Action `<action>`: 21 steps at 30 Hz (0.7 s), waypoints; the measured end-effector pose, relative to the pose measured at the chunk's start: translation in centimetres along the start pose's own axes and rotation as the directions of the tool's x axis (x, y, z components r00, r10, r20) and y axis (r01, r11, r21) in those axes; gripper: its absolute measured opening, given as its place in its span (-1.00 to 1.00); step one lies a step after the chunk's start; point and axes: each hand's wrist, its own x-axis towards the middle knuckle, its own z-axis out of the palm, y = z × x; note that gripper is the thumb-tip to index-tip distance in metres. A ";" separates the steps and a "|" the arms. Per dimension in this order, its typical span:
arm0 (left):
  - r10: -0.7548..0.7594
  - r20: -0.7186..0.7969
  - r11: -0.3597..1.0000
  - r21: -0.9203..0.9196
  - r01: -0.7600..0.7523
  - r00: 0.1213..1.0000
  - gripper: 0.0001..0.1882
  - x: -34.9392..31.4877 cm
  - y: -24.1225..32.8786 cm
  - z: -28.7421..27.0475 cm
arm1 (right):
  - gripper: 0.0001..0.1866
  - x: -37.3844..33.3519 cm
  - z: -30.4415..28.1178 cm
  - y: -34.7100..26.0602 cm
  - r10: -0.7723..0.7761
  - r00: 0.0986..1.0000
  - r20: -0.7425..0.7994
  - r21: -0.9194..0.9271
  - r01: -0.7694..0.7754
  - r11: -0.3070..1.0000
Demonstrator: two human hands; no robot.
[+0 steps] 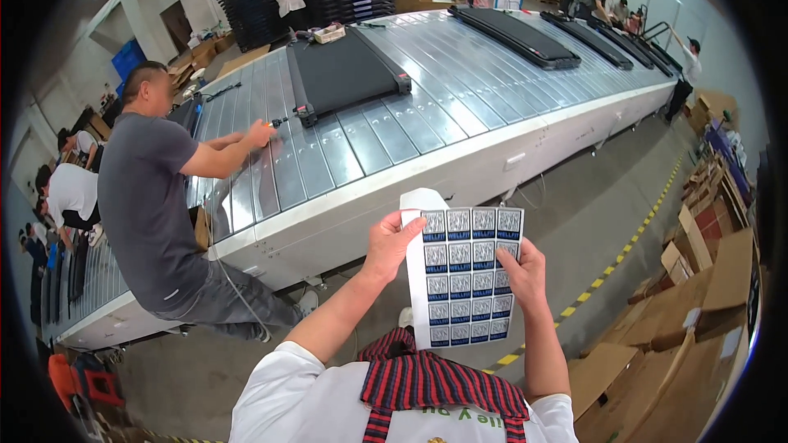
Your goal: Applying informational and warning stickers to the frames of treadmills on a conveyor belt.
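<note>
A sheet of stickers is held up in front of my chest, printed with rows of square dark-patterned labels, each with a blue band. My left hand grips its upper left corner, thumb on the front. There, a blank white strip of paper runs down the left side and curls over at the top. My right hand holds the right edge, with its thumb pressed on a label in the second row. The fingers behind the sheet are partly hidden.
A long slatted metal conveyor table carries a black treadmill deck and several more black panels. A co-worker at left works with a power tool. Flattened cardboard boxes lie at right, past a yellow-black floor line.
</note>
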 end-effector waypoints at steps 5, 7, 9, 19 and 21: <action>0.024 -0.013 0.994 0.110 -0.022 1.000 -0.75 4.1 -0.3 1.2 | -0.85 4.7 -0.3 0.6 0.010 0.993 0.118 0.027 -0.014 1.000; -0.019 0.046 0.990 0.143 0.012 0.999 -0.75 6.6 -0.1 0.6 | -0.82 8.0 -1.9 2.3 -0.016 0.984 0.176 0.092 0.000 0.996; -0.049 0.050 0.997 0.057 0.046 0.998 -0.76 8.4 0.7 1.3 | -0.77 10.9 -2.6 2.0 0.150 0.983 0.102 0.497 -0.181 0.849; -0.164 0.191 0.962 0.248 0.114 0.968 -0.80 20.9 0.0 5.6 | -0.65 22.0 -4.7 4.4 0.466 0.791 0.396 0.332 -0.597 0.730; -0.176 0.185 0.971 0.195 0.139 0.967 -0.79 22.7 -0.6 5.3 | -0.71 25.4 -3.8 2.6 0.270 0.829 0.491 -0.041 -0.287 0.957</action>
